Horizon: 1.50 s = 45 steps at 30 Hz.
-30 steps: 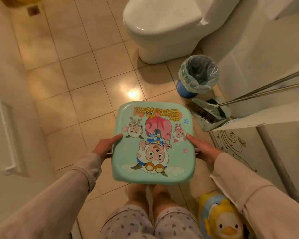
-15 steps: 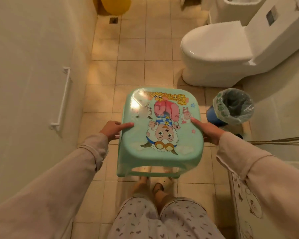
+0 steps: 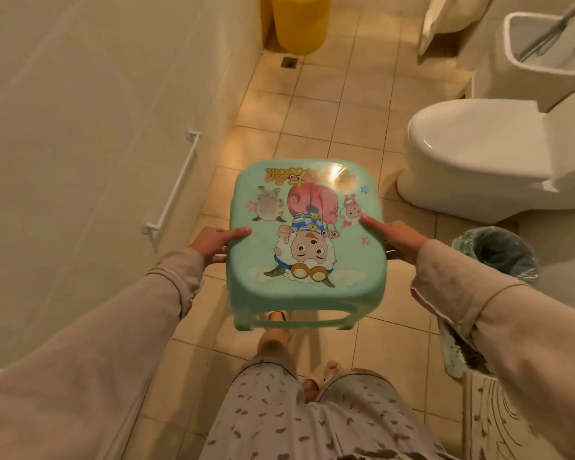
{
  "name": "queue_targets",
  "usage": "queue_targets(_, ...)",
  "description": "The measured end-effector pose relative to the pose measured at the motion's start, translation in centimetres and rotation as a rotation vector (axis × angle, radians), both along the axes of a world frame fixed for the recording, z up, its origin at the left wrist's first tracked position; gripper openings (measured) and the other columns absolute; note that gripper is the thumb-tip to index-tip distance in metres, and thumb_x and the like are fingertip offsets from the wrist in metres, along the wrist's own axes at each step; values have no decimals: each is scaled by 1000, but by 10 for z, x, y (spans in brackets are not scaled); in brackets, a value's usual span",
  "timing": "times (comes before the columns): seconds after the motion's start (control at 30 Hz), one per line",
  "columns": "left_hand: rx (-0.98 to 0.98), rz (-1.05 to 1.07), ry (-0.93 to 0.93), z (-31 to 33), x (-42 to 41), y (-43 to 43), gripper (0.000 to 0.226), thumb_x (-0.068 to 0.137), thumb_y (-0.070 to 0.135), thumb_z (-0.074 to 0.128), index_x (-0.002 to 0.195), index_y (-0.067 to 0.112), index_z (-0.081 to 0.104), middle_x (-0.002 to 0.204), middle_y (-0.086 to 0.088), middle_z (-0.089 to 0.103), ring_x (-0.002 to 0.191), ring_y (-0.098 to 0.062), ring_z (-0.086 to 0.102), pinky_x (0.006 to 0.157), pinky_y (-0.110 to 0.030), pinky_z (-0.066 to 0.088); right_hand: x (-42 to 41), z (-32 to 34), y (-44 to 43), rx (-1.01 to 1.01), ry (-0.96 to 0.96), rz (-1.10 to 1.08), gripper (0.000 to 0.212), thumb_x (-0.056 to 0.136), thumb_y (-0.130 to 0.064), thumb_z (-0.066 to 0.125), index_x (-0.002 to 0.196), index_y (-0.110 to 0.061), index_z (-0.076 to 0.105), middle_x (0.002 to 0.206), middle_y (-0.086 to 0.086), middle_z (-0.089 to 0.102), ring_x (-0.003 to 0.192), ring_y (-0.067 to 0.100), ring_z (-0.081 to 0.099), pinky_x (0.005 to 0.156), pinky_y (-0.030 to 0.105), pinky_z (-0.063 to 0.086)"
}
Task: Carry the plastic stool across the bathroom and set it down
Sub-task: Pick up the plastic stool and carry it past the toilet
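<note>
Hands gripped the mint-green plastic stool with the cartoon-printed seat (image 3: 304, 234) by its two side edges: the left hand (image 3: 213, 242) had its thumb lying on top and fingers curled under the rim, and the right hand (image 3: 397, 237) did the same on the opposite side. The stool hung in the air, seat roughly level, above the beige tiled floor (image 3: 316, 111) and ahead of the person's feet. A white ceramic toilet (image 3: 478, 157) stood to the right, a lined waste bin (image 3: 497, 252) near the right sleeve. To carry well, the person probably needed to keep the seat level, hold both grips even, steer clear of the toilet and bin, then lower all four legs together onto flat tile.
</note>
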<state>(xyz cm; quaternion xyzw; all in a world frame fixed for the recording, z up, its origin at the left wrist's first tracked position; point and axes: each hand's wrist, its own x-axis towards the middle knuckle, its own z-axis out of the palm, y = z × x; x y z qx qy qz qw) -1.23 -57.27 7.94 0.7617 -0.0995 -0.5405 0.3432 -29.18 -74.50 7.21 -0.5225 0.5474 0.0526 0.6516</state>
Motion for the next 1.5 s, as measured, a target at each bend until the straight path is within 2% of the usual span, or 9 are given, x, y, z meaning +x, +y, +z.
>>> queue_targets(0.23, 23, -21, 43, -18, 57, -64, 57, 78, 36, 65, 120, -2, 55, 105, -11, 63, 92, -24, 59, 61, -23, 47, 53, -10, -53, 2, 81, -34, 62, 72, -62, 56, 100, -7, 62, 88, 4, 70, 79, 20, 68, 61, 26, 52)
queue_targets(0.5, 89, -138, 101, -18, 123, -160, 67, 73, 40, 68, 123, 0, 53, 113, -13, 65, 88, -22, 62, 70, -27, 50, 104, -9, -123, -19, 133, -136, 61, 70, -63, 58, 98, -9, 65, 93, 6, 71, 88, 24, 68, 74, 31, 53)
queue_targets(0.7, 44, -197, 87, -16, 150, -216, 60, 72, 36, 70, 119, 1, 56, 105, -7, 63, 80, -12, 58, 60, -23, 45, 120, -11, -155, -17, 82, -228, 50, 69, -56, 62, 90, -11, 65, 89, 3, 72, 79, 17, 70, 63, 26, 53)
queue_targets(0.97, 31, -218, 4, -30, 170, -288, 59, 72, 30, 73, 116, -4, 57, 120, -15, 62, 97, -23, 57, 84, -30, 47, 134, -32, -210, -3, 34, -319, 45, 75, -44, 63, 99, -6, 61, 84, 1, 70, 75, 13, 67, 57, 21, 50)
queue_targets(1.1, 30, -194, -19, -36, 179, -339, 51, 73, 27, 73, 110, -5, 60, 121, -19, 64, 95, -22, 58, 84, -31, 47, 145, -40, -261, 62, 20, -348, 35, 75, -45, 63, 86, -12, 65, 77, -3, 73, 64, 8, 70, 49, 16, 51)
queue_targets(1.23, 71, -188, -29, -36, 192, -392, 45, 74, 29, 71, 103, -3, 63, 119, -18, 64, 92, -22, 58, 83, -30, 48, 160, -35, -319, 70, 64, -285, 42, 73, -49, 63, 89, -11, 66, 80, -1, 72, 70, 13, 70, 54, 20, 52)
queue_targets(1.37, 48, -140, -20, -32, 204, -437, 29, 74, 29, 71, 87, 4, 63, 116, -17, 64, 82, -18, 60, 67, -23, 48, 179, -29, -376, 27, 77, -243, 52, 73, -52, 62, 99, -8, 64, 83, 0, 70, 72, 12, 67, 53, 16, 50)
queue_targets(1.43, 50, -128, -21, -29, 209, -455, 28, 74, 29, 71, 86, 4, 63, 115, -16, 64, 80, -16, 60, 66, -22, 48, 185, -28, -398, 25, 77, -245, 54, 71, -53, 64, 100, -7, 63, 86, 2, 71, 77, 15, 68, 61, 21, 53)
queue_targets(1.5, 48, -141, -29, -26, 216, -472, 38, 74, 29, 71, 98, 0, 64, 117, -16, 64, 85, -18, 60, 70, -24, 48, 190, -28, -417, 31, 80, -224, 52, 69, -52, 65, 96, -8, 63, 97, 7, 71, 89, 23, 68, 82, 33, 54)
